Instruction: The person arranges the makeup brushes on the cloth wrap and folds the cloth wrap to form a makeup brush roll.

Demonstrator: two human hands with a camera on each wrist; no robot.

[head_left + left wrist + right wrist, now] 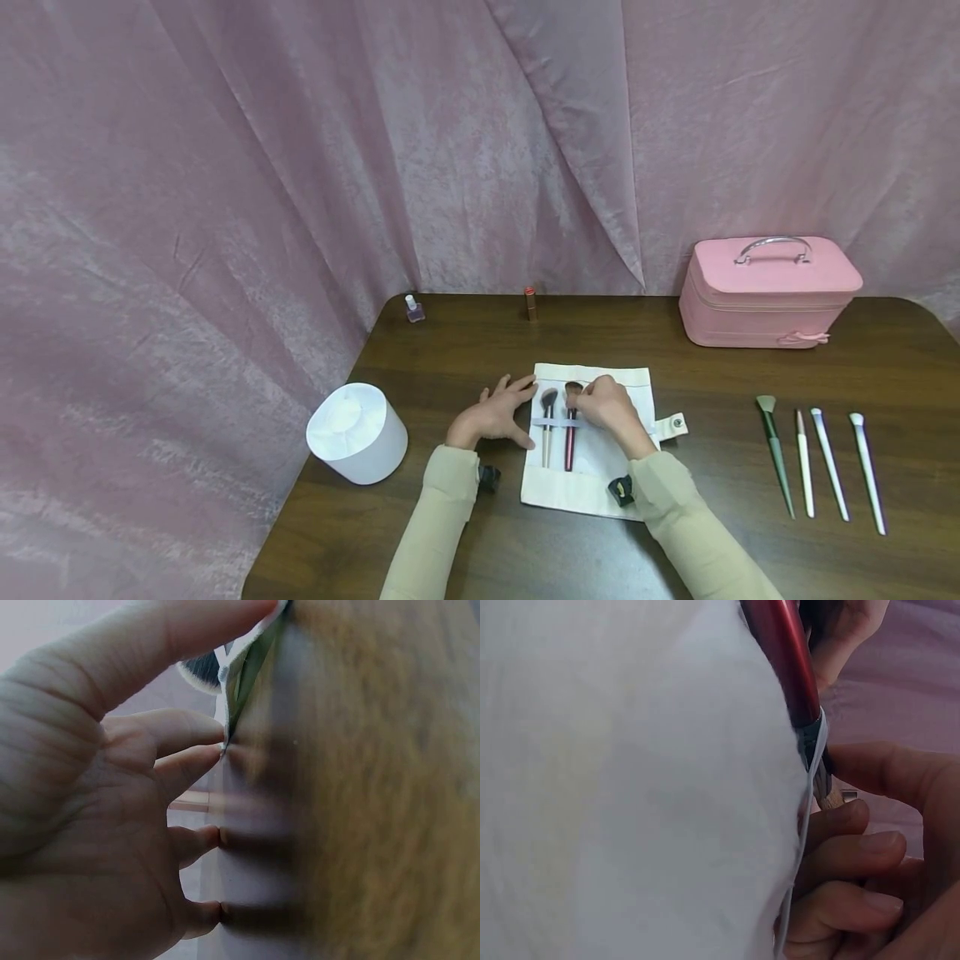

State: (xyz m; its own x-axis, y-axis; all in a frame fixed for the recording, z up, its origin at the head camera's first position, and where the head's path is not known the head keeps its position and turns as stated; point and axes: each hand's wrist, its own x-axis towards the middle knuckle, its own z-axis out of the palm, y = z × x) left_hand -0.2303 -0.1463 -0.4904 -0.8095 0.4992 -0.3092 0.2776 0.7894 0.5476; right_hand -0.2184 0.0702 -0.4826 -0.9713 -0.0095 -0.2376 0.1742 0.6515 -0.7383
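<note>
A cream fabric brush roll (551,492) lies unrolled on the table, with a pale elastic band across it. Under that band sit a makeup brush with a light handle (547,446) and a makeup brush with a red handle (570,450). My right hand (606,407) pinches the red-handled brush near its bristle end; in the right wrist view the thumb and a curled finger meet around its metal part. My left hand (497,414) rests at the roll's left edge with fingers spread. In the left wrist view, its fingertips touch the table and the roll's edge.
Several more brushes (803,462) lie in a row on the right. A pink case (768,304) with a handle stands at the back right. A white round container (367,442) is at left. Nail polish (414,311) and a lipstick (531,304) stand near the back edge.
</note>
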